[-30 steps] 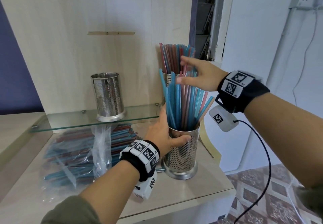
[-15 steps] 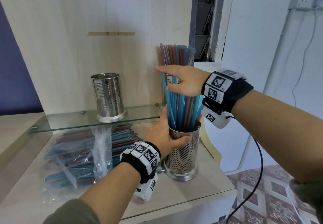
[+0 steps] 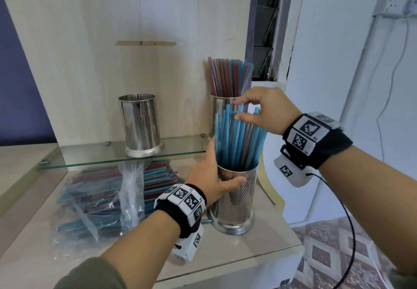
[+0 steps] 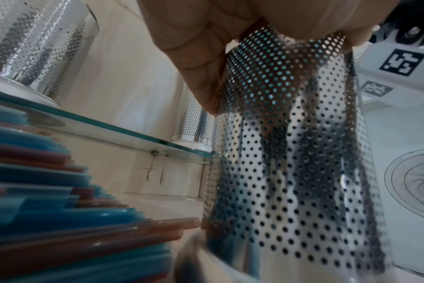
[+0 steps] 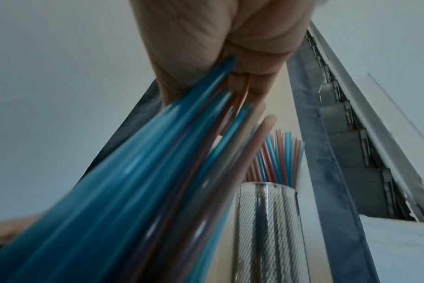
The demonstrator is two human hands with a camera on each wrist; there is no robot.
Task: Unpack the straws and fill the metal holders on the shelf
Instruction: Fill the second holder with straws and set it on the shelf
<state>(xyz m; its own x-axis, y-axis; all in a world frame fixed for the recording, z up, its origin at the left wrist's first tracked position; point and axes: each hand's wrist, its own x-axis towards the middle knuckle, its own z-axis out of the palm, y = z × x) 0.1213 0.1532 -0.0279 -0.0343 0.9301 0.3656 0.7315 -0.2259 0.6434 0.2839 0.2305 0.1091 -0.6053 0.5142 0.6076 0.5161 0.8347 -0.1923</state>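
Observation:
A perforated metal holder (image 3: pixel 237 200) stands on the wooden counter, and my left hand (image 3: pixel 214 180) grips it round its upper wall. In the left wrist view my fingers (image 4: pixel 199 57) curl on the holder (image 4: pixel 291 172). Blue and pink straws (image 3: pixel 237 142) stand in it. My right hand (image 3: pixel 259 110) sits over their tops, thumb and fingers pinching several straw ends (image 5: pixel 230 63). On the glass shelf (image 3: pixel 90 155) stand an empty holder (image 3: pixel 141 124) and a holder (image 3: pixel 225 117) full of straws (image 3: pixel 230 76).
An opened clear plastic bag of straws (image 3: pixel 108 196) lies on the counter under the glass shelf, left of my left wrist. The counter's front edge (image 3: pixel 248 257) is close to the held holder. A white wall and tiled floor lie to the right.
My right hand came down and the straws sank deeper into the holder, standing more upright. It went from pressing flat on their tops to pinching them. My left hand kept its grip.

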